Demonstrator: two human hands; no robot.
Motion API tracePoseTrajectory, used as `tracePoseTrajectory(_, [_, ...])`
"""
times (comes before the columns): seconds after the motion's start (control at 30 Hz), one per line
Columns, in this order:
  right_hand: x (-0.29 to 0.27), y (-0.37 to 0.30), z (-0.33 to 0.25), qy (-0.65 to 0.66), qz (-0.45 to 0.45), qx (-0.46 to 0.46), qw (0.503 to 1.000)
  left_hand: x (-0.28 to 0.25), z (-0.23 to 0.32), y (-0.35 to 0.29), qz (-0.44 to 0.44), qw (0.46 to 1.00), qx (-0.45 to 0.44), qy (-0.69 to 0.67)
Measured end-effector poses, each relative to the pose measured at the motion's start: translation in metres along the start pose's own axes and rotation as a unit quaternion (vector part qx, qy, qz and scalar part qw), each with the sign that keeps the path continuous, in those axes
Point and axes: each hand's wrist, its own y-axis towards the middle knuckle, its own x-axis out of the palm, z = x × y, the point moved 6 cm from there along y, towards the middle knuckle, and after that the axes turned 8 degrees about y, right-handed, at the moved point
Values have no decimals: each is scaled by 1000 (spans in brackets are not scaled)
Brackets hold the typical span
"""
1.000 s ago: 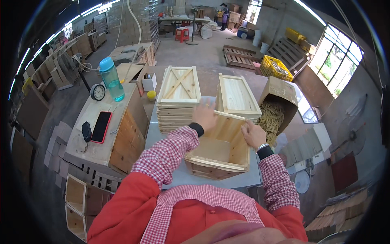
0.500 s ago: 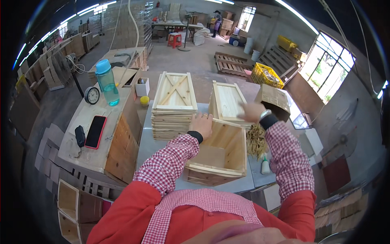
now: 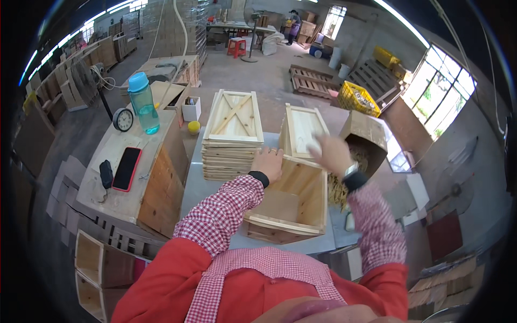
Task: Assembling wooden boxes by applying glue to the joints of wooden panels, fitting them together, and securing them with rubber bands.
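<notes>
- The left hand (image 3: 267, 163), a black band at its wrist, rests on the far left corner of the open, pale wooden box (image 3: 285, 225); whether its fingers clamp the rim, I cannot tell.
- The right hand (image 3: 331, 155) (blurred) is raised over the near end of the rectangular, pale wooden framed panel (image 3: 302, 129); its grip cannot be told.
- The box sits on the pale grey-blue table (image 3: 202, 188), directly in front of the person.
- Beyond its left side stands the stack of cross-braced wooden panels (image 3: 231, 145).
- To the right, straw-coloured shreds (image 3: 337, 194) spill beside the brown cardboard carton (image 3: 362, 126).
- On the left, 1 turquoise bottle (image 3: 144, 110) stands near 1 red-edged black phone (image 3: 127, 169).
</notes>
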Motion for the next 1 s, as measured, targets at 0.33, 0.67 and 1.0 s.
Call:
tracePoseTrajectory(0.33, [61,-124,25,128,38,203,970,4,-6,-6,-12,1000,-18,-2])
tracePoseTrajectory(0.67, [64,-113,16,67,-70,243,965,-2,-3,-6,-9,1000,-11,5])
tracePoseTrajectory(1.0, [66,-113,18,82,-60,255,962,-4,-3,-7,-2,1000,-3,11])
